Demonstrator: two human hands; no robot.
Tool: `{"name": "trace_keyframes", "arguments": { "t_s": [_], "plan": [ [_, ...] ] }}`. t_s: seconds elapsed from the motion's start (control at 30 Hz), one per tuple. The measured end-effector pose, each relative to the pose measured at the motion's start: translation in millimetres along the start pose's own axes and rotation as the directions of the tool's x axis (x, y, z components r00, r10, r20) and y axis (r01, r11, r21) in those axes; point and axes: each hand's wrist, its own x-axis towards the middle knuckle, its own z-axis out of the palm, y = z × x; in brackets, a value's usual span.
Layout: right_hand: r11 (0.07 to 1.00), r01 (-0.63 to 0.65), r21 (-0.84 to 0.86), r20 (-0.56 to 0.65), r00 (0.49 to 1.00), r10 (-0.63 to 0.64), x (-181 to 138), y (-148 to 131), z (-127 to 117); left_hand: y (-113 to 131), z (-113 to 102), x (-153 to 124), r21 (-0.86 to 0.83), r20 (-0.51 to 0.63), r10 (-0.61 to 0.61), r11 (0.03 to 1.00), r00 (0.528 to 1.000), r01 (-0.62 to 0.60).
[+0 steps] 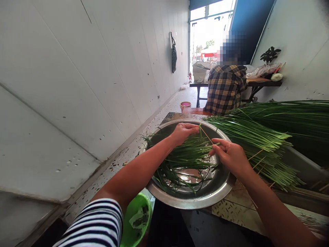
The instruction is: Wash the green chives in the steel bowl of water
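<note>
To the right of the metal basin (190, 204), a pile of long green stalks (269, 132) runs past the frame's edge, cut off. Your left forearm (151, 159) hides part of the basin's rim and some of the loose greens (185, 156) inside it. This arm slants across the basin; your right forearm (269, 202) enters from its right. Your right hand (230, 152), narrowed over the basin's right side, grips a thin stick (206, 134), lower end obscured. Your left hand (183, 132), pinched above the basin's far part, holds a green piece (200, 127) at the stick's upper end.
</note>
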Motion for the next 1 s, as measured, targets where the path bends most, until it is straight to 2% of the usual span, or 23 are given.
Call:
{"name": "trace_keyframes", "arguments": {
  "t_s": [0.2,0.33,0.63,0.77,1.0],
  "plan": [
    [0.999,0.008,0.041,-0.002,1.0,-0.008,0,3,1,-2,7,-1,-0.047,0.022,0.036,0.998,0.999,-0.035],
    [0.999,0.002,0.046,-0.004,1.0,-0.002,0,2,1,-4,11,-3,-0.042,-0.031,0.043,0.998,0.999,-0.045],
    [0.998,0.014,0.065,-0.013,1.0,-0.013,0,1,1,5,21,-13,-0.144,-0.058,-0.126,0.983,0.99,0.116],
    [0.998,0.022,0.056,-0.02,1.0,-0.021,1,3,1,3,21,-12,-0.141,-0.085,-0.073,0.988,0.994,0.06],
    [0.998,0.016,0.057,-0.009,1.0,-0.016,-1,0,0,4,21,-11,-0.01,-0.1,0.064,0.998,0.993,-0.065]
  ]
}}
